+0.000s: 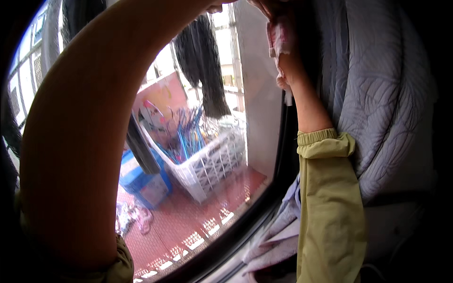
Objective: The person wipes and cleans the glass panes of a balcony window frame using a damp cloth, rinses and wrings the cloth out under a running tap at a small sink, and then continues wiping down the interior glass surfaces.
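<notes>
My left arm arches across the left side of the view. Only a sliver of my left hand (214, 7) shows at the top edge, in front of a glass pane; its fingers are mostly cut off. My right hand (263, 6), also at the top edge and blurred, grips a pink and white cloth (279, 37). Part of this cloth hangs down along my wrist, near the dark frame (279, 155) at the right side of the glass. Both my sleeves are green, and the right sleeve (329, 212) ends in an elastic cuff below the elbow.
A bunched grey curtain (375, 92) hangs close to my right arm. Beyond the glass, a white plastic basket (216, 166) holds several clothes hangers (189, 138). A blue container (148, 187) and crumpled fabric (139, 217) rest on the red floor (191, 219). Dark garments (205, 63) hang above.
</notes>
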